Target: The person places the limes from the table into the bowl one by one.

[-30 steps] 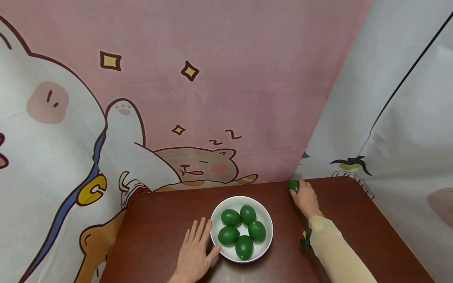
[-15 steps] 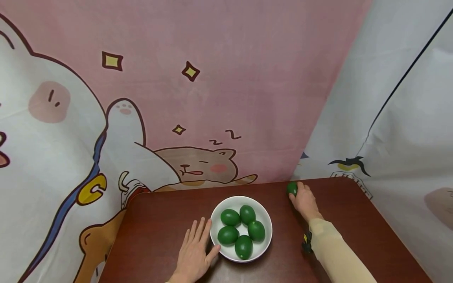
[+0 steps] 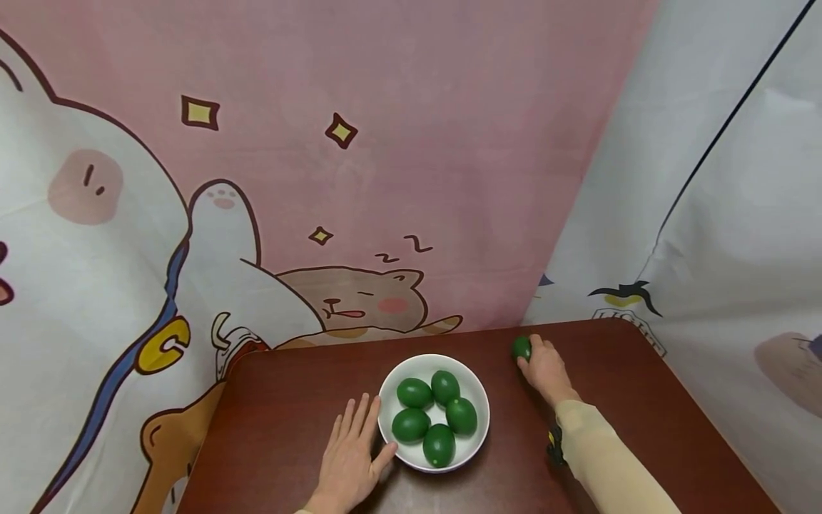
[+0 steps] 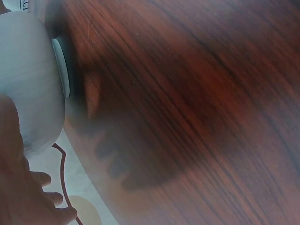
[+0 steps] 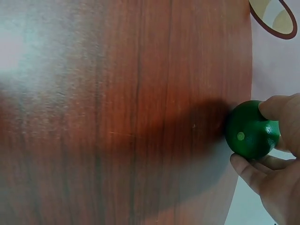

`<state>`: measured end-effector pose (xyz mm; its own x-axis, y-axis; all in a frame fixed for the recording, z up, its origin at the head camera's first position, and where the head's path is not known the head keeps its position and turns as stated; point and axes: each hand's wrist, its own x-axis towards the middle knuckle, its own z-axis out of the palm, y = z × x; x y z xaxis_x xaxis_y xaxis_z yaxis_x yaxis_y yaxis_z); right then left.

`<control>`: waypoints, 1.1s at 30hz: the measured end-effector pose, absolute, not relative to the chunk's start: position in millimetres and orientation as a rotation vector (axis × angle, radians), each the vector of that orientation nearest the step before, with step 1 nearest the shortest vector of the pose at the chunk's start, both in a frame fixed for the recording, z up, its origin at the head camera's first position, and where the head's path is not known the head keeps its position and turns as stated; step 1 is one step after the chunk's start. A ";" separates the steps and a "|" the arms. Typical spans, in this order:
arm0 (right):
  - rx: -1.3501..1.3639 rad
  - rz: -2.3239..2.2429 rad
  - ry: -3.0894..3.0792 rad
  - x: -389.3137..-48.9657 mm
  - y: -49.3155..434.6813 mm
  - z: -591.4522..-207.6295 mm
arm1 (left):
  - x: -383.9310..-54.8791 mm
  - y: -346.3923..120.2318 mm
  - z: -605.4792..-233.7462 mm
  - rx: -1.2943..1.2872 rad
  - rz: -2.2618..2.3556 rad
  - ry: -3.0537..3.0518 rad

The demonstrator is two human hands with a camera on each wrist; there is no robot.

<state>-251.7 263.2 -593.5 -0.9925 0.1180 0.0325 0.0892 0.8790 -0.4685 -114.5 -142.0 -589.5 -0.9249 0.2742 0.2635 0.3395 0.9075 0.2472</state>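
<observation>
My right hand (image 3: 547, 371) holds a green lime (image 3: 520, 348) near the table's far edge. In the right wrist view, the thumb and fingers pinch this lime (image 5: 248, 133) from its sides, a pale stem dot facing the camera. My left hand (image 3: 349, 453) lies beside the white round bowl (image 3: 478, 407), fingers straight and thumb at the rim. Inside the bowl several green limes (image 3: 410, 425) form a ring. In the left wrist view, the bowl (image 4: 33, 70) shows its outer wall and foot, with part of the left hand (image 4: 18, 187) against it.
Everything stands on a dark red-brown wooden table (image 3: 289, 400). Behind it hangs a pink and white cartoon-printed cloth (image 3: 488, 178), meeting the table's far edge. A small black and yellow device (image 3: 554, 444) sits at the right sleeve's wrist.
My right hand has moved slightly left and nearer to me, carrying the lime along. The left hand keeps its place by the bowl. The head view has shifted a little.
</observation>
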 end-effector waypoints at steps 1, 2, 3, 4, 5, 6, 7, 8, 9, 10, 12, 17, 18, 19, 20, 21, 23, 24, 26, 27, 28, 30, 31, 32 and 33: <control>-0.165 0.737 -2.987 -250.3 262.7 -593.3 | -114.4 -141.7 -589.4 -0.463 -0.428 -2.848; -0.166 0.738 -2.987 -248.8 261.9 -593.0 | -114.3 -141.4 -589.3 -0.462 -0.431 -2.850; -0.166 0.736 -2.990 -247.1 261.3 -592.7 | -114.2 -141.1 -589.0 -0.460 -0.434 -2.851; -0.161 0.734 -2.990 -245.5 260.6 -592.3 | -114.0 -140.9 -588.8 -0.459 -0.437 -2.853; -0.161 0.737 -2.992 -244.2 260.2 -592.3 | -113.9 -140.6 -588.6 -0.458 -0.438 -2.856; -0.163 0.741 -2.993 -243.0 260.0 -592.4 | -113.9 -140.4 -588.3 -0.457 -0.441 -2.858; -0.164 0.742 -2.992 -241.7 259.6 -592.4 | -113.8 -140.3 -588.2 -0.456 -0.445 -2.860; -0.164 0.743 -2.994 -240.4 259.2 -592.7 | -113.9 -140.1 -588.0 -0.454 -0.450 -2.861; -0.164 0.741 -2.997 -239.4 259.0 -593.2 | -113.9 -139.9 -587.8 -0.454 -0.452 -2.862; -0.165 0.743 -2.999 -238.4 258.9 -593.8 | -113.8 -139.7 -587.8 -0.454 -0.456 -2.863; -0.171 0.752 -3.006 -236.7 258.5 -594.2 | -113.8 -139.5 -588.0 -0.453 -0.461 -2.863; -0.175 0.770 -3.013 -232.1 257.9 -593.5 | -113.0 -139.3 -588.8 -0.454 -0.462 -2.869; -0.175 0.771 -3.011 -230.9 257.6 -593.2 | -112.9 -139.2 -588.8 -0.455 -0.462 -2.871; -0.176 0.772 -3.008 -229.5 257.5 -592.9 | -113.0 -139.0 -588.7 -0.454 -0.461 -2.873; -0.176 0.772 -3.004 -228.0 257.1 -592.5 | -112.9 -138.9 -588.6 -0.454 -0.460 -2.876; -0.176 0.774 -2.999 -226.6 256.8 -592.2 | -113.0 -138.8 -588.5 -0.454 -0.461 -2.878; -0.179 0.781 -2.993 -224.3 256.4 -592.1 | -112.9 -138.9 -587.9 -0.452 -0.462 -2.882; -0.182 0.788 -2.991 -223.1 256.1 -592.3 | -112.8 -139.0 -587.7 -0.452 -0.460 -2.883; -0.186 0.800 -2.990 -221.5 255.6 -592.3 | -112.6 -139.4 -587.6 -0.451 -0.458 -2.885; -0.188 0.805 -2.989 -220.7 255.3 -592.6 | -112.5 -139.5 -587.4 -0.450 -0.456 -2.883; -0.190 0.809 -2.990 -220.0 255.0 -593.0 | -112.5 -139.6 -587.2 -0.450 -0.455 -2.882; -0.187 0.818 -2.987 -218.3 254.7 -593.0 | -112.5 -139.9 -587.6 -0.452 -0.452 -2.876; -0.186 0.819 -2.988 -217.5 255.1 -593.4 | -112.6 -139.9 -587.7 -0.455 -0.454 -2.872; -0.182 0.817 -2.986 -216.3 255.4 -593.5 | -112.6 -139.9 -587.9 -0.458 -0.458 -2.867; -0.180 0.815 -2.985 -215.0 255.6 -593.6 | -112.7 -139.9 -588.2 -0.463 -0.463 -2.861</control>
